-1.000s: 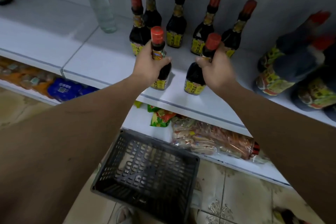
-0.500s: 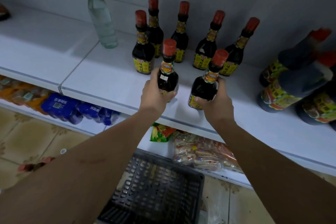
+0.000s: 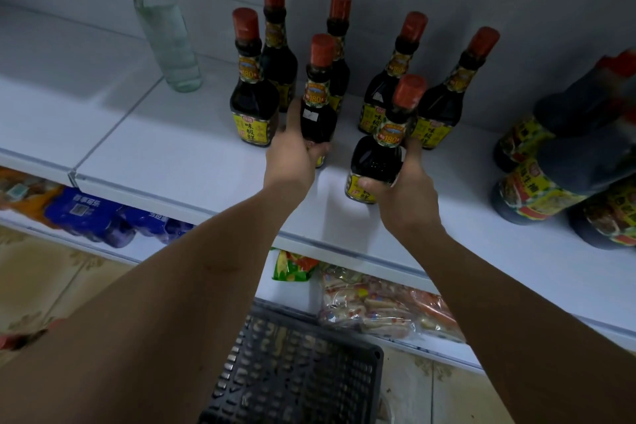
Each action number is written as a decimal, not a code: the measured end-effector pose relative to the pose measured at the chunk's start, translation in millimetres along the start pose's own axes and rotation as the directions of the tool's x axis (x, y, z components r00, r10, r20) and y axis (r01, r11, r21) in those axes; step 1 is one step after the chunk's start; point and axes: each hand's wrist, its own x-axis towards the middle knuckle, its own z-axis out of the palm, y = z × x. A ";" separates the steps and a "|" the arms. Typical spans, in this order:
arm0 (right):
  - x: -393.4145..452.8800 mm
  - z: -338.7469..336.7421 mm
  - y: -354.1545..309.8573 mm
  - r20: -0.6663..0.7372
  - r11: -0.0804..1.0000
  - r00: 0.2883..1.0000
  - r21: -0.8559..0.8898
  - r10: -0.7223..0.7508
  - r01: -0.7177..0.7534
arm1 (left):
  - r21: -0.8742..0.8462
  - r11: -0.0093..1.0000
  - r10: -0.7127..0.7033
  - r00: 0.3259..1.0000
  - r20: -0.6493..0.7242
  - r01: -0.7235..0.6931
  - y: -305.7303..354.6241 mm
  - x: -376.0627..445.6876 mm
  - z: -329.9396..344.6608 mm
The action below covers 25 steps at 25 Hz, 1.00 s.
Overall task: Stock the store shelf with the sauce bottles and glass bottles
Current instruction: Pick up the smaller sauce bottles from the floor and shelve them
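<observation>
Neck labels read "180"; a body label (image 3: 255, 128) reads "味极鲜". Left hand (image 3: 292, 157) and right hand (image 3: 399, 189) each have fingers clamped on a sauce bottle (image 3: 318, 107) (image 3: 378, 162) standing on the shelf (image 3: 179, 155), beside five more.

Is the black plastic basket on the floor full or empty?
Empty as far as shown: the black plastic basket shows only bare lattice; its near part is out of frame.

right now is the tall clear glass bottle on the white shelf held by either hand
No, the tall clear glass bottle stands alone while the left hand and right hand each grip a dark red-capped sauce bottle.
</observation>
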 end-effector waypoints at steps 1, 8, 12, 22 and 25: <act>1.9 0.3 0.4 0.002 1.000 1.000 -0.007 0.000 0.001 | 0.000 1.000 0.011 1.000 -0.012 -0.011 0.2 2.8 1.2; 28.9 9.7 -4.2 -0.015 0.997 0.998 -0.048 -0.063 0.062 | 0.030 0.998 0.060 0.997 -0.048 -0.059 -3.0 14.0 5.2; 48.2 13.7 -14.9 -0.004 0.997 1.000 -0.070 0.026 -0.027 | 0.068 0.995 0.079 0.996 -0.039 -0.076 -2.4 13.0 4.7; 57.0 1.2 -8.2 0.044 0.978 0.999 -0.211 0.004 0.006 | 0.018 0.999 0.047 0.997 -0.053 -0.046 -3.1 17.2 8.4; 52.0 -0.5 -11.3 0.032 0.990 0.999 -0.141 0.023 -0.018 | -0.004 0.999 0.038 0.998 -0.055 -0.039 -4.9 18.7 10.9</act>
